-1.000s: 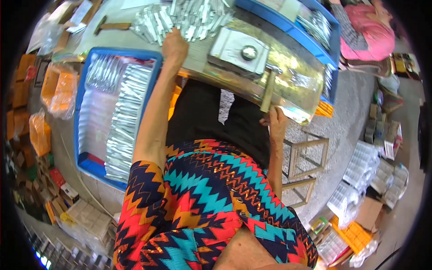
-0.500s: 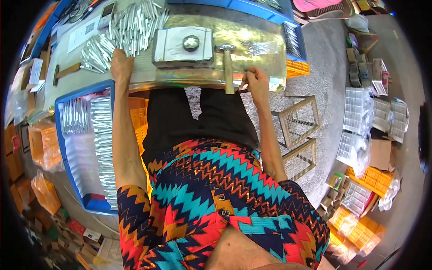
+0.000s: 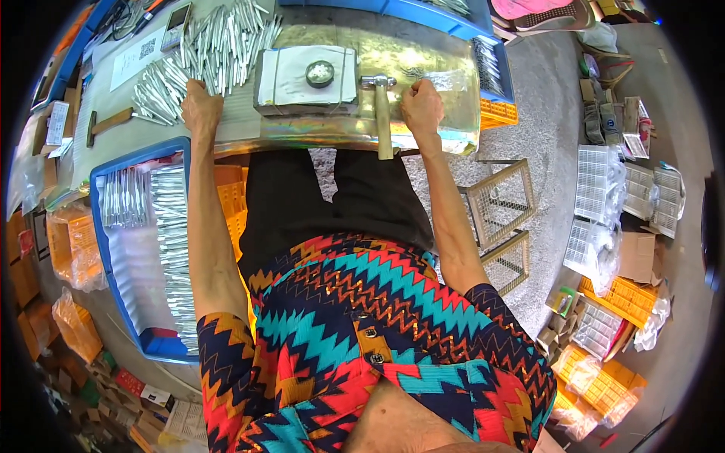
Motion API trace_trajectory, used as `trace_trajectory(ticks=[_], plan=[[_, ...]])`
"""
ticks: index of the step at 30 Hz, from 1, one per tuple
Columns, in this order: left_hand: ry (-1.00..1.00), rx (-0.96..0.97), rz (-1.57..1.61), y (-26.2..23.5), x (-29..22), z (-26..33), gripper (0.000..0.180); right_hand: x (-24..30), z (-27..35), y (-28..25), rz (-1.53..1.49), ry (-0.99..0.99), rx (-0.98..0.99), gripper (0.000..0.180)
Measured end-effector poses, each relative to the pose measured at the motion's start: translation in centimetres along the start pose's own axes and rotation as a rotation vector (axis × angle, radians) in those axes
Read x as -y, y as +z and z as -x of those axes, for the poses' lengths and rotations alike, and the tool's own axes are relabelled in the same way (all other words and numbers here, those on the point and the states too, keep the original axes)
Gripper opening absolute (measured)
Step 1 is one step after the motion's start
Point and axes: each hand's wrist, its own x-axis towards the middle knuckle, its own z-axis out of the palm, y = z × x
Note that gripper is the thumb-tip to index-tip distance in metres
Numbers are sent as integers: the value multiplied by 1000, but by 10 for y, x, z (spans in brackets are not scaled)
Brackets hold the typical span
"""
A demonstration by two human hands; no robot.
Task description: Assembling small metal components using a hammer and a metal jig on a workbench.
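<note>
My left hand (image 3: 201, 108) rests at the near edge of a heap of slim silvery metal rods (image 3: 230, 45). Its fingers are drawn together against the rod ends, and the fingertips are partly hidden. Over the shiny right part of the worktable, my right hand (image 3: 423, 107) is closed, fingers curled; whatever it holds does not show. Just left of it lies a hammer (image 3: 384, 113) with a pale handle, its head pointing away from me. Between the hands sits a paper-topped block (image 3: 279, 83) bearing a small round tin (image 3: 319, 74) with pale contents.
A blue tray (image 3: 113, 257) of sorted rods stands left of my forearm. A second hammer (image 3: 113, 121) lies at the table's left, near a paper sheet (image 3: 140, 57) and a phone (image 3: 177, 26). Blue bins (image 3: 393, 13) line the far edge. Metal-framed stools (image 3: 498, 200) stand at right.
My right hand has moved away from me, from the table's near edge to beside the hammer head, and its fingers have curled in. My left hand has barely shifted.
</note>
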Motion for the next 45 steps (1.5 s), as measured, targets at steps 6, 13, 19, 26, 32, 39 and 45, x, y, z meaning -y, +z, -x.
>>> trace_trajectory(ticks=[6,13,19,26,32,39,45], plan=[[24,-118,80,9,9,1,41,1,-12,9,258,6,113,23],[-150,9,862,2,1,41,43,1,-14,-11,183,-64,154,27],[-308,182,1294,-20,-11,71,50,-5,-19,-13,-240,-80,32,19],[-233,606,1678,-37,-31,78,26,9,-15,-28,-1107,301,231,10],[-124,612,1480,-52,-64,100,16,36,2,-45,-1451,324,396,16],[-99,742,1685,-47,-81,115,13,114,49,-79,-1516,80,598,8],[-288,858,1941,-41,-83,126,7,136,77,-80,-1390,-31,513,10]])
